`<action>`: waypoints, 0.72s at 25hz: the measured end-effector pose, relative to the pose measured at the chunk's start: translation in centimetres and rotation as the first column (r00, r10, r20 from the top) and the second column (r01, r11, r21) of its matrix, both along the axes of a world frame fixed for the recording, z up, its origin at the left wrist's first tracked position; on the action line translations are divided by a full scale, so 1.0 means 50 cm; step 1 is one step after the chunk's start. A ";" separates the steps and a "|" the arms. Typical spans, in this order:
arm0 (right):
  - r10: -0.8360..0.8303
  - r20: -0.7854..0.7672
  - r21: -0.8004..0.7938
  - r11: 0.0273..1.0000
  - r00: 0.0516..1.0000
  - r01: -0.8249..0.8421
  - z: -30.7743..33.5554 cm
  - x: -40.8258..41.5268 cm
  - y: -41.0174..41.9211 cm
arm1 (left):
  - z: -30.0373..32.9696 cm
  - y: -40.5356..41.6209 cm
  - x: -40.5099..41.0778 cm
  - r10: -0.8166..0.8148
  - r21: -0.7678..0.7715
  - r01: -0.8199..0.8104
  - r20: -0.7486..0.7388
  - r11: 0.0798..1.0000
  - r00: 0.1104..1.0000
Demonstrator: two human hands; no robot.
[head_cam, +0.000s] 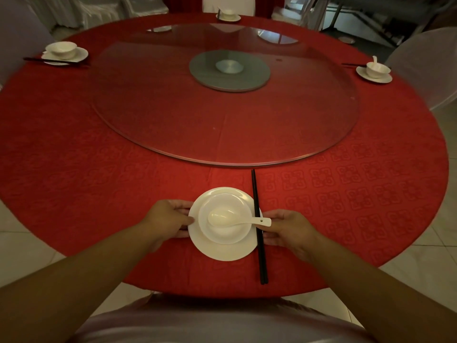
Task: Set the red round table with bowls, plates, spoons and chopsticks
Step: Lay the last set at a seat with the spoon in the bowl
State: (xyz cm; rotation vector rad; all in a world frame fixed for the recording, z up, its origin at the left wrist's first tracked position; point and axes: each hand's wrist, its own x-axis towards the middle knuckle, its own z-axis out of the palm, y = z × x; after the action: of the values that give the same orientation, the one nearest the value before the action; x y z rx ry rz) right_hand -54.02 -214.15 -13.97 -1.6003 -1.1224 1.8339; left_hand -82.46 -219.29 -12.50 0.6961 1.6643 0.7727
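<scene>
On the red round table (99,194), near its front edge, a white plate (222,252) carries a white bowl (222,235). A white spoon (247,222) lies in the bowl with its handle pointing right. Black chopsticks (262,263) lie straight along the plate's right side, crossing its rim. My left hand (165,219) grips the plate's left rim, thumb on top. My right hand (289,229) pinches the plate's right rim, its fingertips at the chopsticks.
A glass turntable (222,134) covers the table's middle. Place settings of bowl on plate stand at the left (64,52), the far side (228,14) and the right (374,71). A covered chair (430,65) stands at the right.
</scene>
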 end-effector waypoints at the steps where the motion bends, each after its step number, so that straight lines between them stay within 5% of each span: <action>1: 0.001 -0.001 -0.006 1.000 1.000 -0.001 0.001 0.002 0.000 | 0.001 0.000 -0.001 -0.001 -0.004 0.001 0.003 1.000 1.000; 7: -0.161 0.034 0.025 0.987 0.986 0.160 0.029 0.031 -0.005 | 0.007 0.011 -0.013 0.021 0.102 0.008 -0.282 0.995 0.959; 12: -0.017 -0.005 0.013 1.000 1.000 0.018 0.066 0.021 -0.027 | 0.019 0.014 -0.007 0.045 0.106 -0.033 -0.121 0.994 0.992; 18: -0.163 -0.029 0.018 0.986 0.986 0.163 0.083 0.003 -0.012 | -0.006 0.023 -0.010 0.081 0.119 -0.071 -0.083 0.990 0.993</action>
State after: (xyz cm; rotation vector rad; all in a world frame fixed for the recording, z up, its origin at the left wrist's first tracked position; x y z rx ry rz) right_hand -53.87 -214.74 -9.84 -1.5999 -0.9651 1.7276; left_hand -82.96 -218.16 -12.79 0.7609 1.7443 0.9102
